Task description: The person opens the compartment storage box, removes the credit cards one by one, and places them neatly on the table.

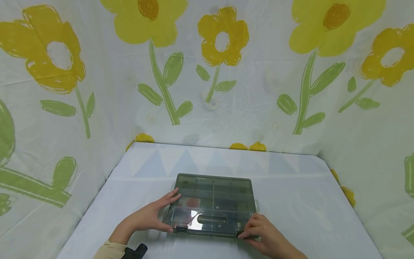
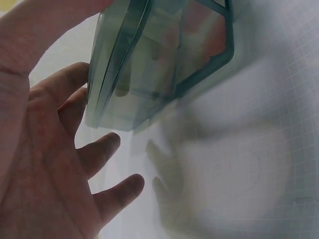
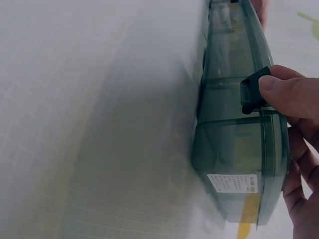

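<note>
So in the head view, the green see-through case [image 1: 228, 198] was sitting flat on the bench [image 1: 310, 212], around 6 o'clock from the middle, with dividers showing through the lid. Your left hand [image 1: 147, 217] was at the case's 8 to 9 o'clock, fingers spread wide, thumb by the near corner. Your right hand [image 1: 266, 232] was at its 4 o'clock, fingers bunched narrow at the near edge. Flowery fabric [image 1: 249, 97] hung behind at 12.

Left wrist view: the case filled 12 o'clock, with something reddish [image 2: 212, 37] inside toward 1. Your fingers were splayed, two up against the case's side and the lower two clear of it. Couldn't tell where your thumb tip landed, it was cropped out.

Right wrist view: case at 3 o'clock, and you had the dark latch [image 3: 250, 94] pinched between thumb and finger. A white label [image 3: 233, 183] sat at 6 o'clock from that latch.
</note>
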### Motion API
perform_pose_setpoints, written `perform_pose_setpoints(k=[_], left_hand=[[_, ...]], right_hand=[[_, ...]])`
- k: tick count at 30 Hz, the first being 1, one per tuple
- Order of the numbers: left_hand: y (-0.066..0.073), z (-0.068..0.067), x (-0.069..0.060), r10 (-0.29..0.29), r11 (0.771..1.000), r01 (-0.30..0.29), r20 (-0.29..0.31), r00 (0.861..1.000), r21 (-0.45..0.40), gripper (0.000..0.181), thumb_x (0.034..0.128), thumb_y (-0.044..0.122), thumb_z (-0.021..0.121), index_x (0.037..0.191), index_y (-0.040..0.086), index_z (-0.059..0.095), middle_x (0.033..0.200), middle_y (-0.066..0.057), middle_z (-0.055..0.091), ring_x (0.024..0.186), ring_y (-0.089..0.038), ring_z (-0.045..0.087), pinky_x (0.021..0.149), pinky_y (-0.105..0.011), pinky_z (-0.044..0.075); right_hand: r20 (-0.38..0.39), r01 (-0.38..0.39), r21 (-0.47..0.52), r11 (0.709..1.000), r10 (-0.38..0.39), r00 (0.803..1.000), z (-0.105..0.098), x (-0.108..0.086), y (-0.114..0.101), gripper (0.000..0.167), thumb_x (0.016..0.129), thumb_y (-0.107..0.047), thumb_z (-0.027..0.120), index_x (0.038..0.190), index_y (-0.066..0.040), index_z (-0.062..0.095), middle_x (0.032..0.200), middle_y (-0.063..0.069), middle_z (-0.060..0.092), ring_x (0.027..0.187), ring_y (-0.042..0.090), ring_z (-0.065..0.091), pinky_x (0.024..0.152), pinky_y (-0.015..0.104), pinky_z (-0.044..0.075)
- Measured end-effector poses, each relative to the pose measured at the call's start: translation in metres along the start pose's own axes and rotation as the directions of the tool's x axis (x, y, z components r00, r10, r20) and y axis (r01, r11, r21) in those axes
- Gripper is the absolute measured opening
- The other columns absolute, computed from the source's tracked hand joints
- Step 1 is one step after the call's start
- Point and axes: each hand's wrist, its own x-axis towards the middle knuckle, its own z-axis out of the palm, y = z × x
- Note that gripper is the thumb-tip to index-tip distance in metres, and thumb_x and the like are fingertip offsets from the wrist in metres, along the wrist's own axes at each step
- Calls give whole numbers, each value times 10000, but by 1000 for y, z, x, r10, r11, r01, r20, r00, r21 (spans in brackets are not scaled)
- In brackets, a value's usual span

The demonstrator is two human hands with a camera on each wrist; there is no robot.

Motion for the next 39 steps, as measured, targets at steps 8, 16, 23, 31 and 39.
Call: perform_pose_setpoints(k=[8, 16, 23, 31, 39], left_hand=[[0, 0, 0, -12, 1000, 13, 8, 1000, -14, 1057, 779, 483, 861, 1611, 134, 310, 1706, -72, 131, 1492, -449, 259, 1049, -663, 426], [-3, 1, 1, -21, 1000, 21, 9, 1000, -14, 1067, 771, 499, 862, 1612, 141, 310, 1707, -60, 127, 1500, -438, 246, 1059, -675, 413], [0, 1, 0, -14, 1000, 14, 3, 1000, -1, 1067, 768, 498, 864, 1608, 133, 317, 1704, -74, 140, 1501, -437, 244, 1071, -667, 407], [3, -1, -1, 5, 1000, -5, -1, 1000, -4, 1047, 779, 467, 867, 1604, 120, 324, 1698, -110, 151, 1485, -472, 255, 1055, -650, 430], [1, 0, 0, -19, 1000, 19, -3, 1000, -7, 1057, 768, 501, 863, 1607, 148, 326, 1705, -55, 139, 1496, -433, 259, 1072, -648, 418]], right_hand=[[17, 8, -28, 1000, -8, 1000, 2, -2, 0, 335, 759, -91, 886, 987, -309, 776, 977, -220, 561, 873, -5, 413, 715, 264, 401], [35, -3, -40, 999, 4, 999, 3, -4, 0, 324, 771, -140, 890, 1000, -333, 769, 971, -225, 512, 886, -3, 399, 728, 273, 403], [34, 26, -76, 997, -23, 999, 5, -2, 0, 309, 757, -182, 903, 983, -354, 781, 946, -230, 478, 866, -8, 368, 734, 212, 328], [-5, 76, -113, 991, -77, 997, 7, -1, 2, 335, 744, -206, 911, 1002, -366, 770, 926, -211, 447, 841, -3, 333, 710, 213, 281], [63, -41, -6, 999, 42, 997, 0, 1, -2, 275, 835, -197, 853, 1047, -353, 775, 916, -228, 497, 840, -36, 364, 719, 204, 361]])
